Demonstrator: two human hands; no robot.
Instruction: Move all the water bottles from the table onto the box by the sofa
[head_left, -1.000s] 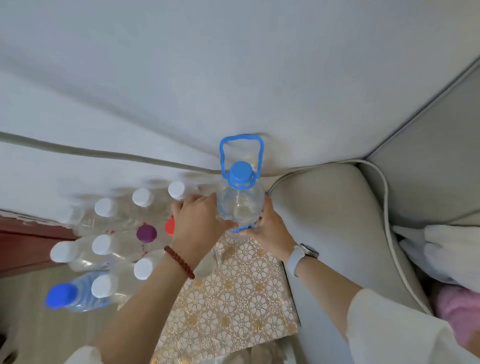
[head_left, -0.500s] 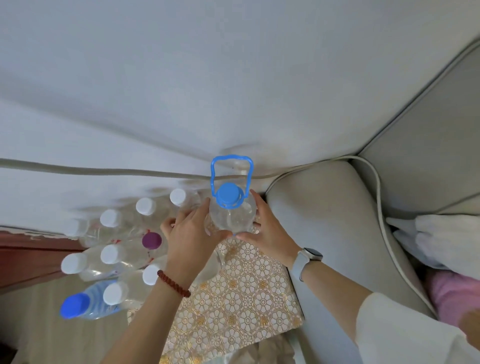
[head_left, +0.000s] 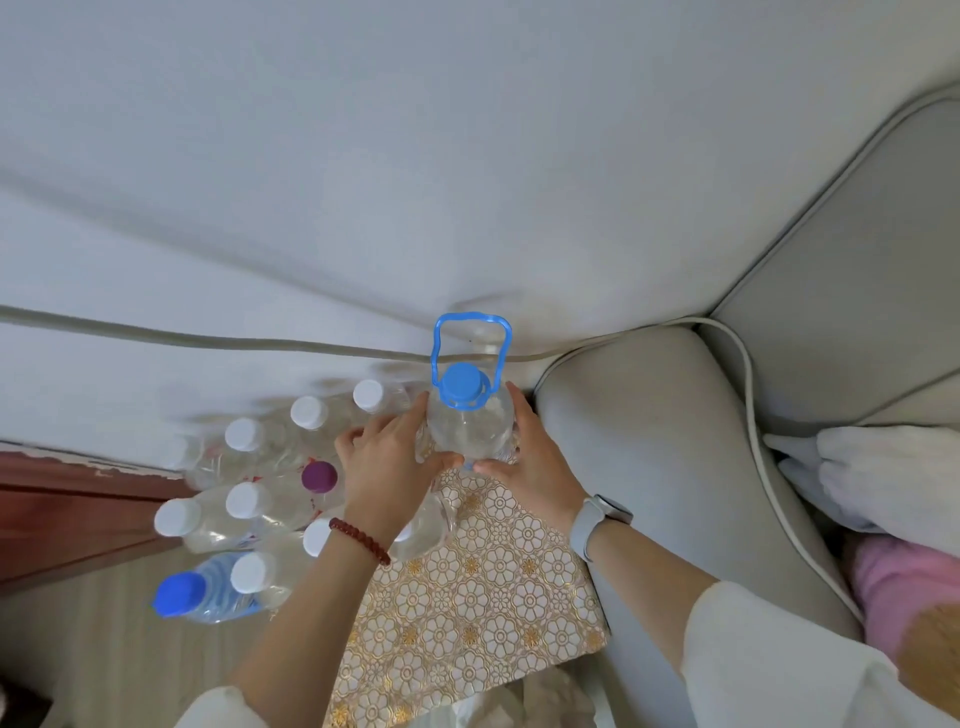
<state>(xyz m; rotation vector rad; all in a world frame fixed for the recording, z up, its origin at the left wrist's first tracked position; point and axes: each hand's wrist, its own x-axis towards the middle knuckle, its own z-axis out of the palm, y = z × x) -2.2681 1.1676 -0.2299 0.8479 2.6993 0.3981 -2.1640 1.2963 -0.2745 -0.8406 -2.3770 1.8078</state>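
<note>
Sofa (head_left: 649, 452) fills your right side, w/ its rounded arm right next to the box (head_left: 467, 597), which carries a gold floral cover. On the box's left half stands a cluster of small bottles (head_left: 260, 499), mostly white caps, one purple, one blue at the near-left edge.

What's changed: vs a sec ago the big bottle (head_left: 470, 421) has come down and sits lower among the others, at the box's far right corner, close to the sofa arm. Can't tell if its base is fully on the cover, since your hands hide it. Likely it's being seated, so one more bottle is about done; the bench isn't in view, so can't say how many are left there.

Grip: your left hand (head_left: 387, 467) and right hand (head_left: 524, 467) both wrap the lower body of the big bottle from either side, thumbs nearly meeting at the front, so both are clamped on it.

Orientation: long axis is vertical, blue cap (head_left: 461, 383) toward you/up, blue carry handle (head_left: 470, 343) flipped up and leaning toward the wall.
</note>
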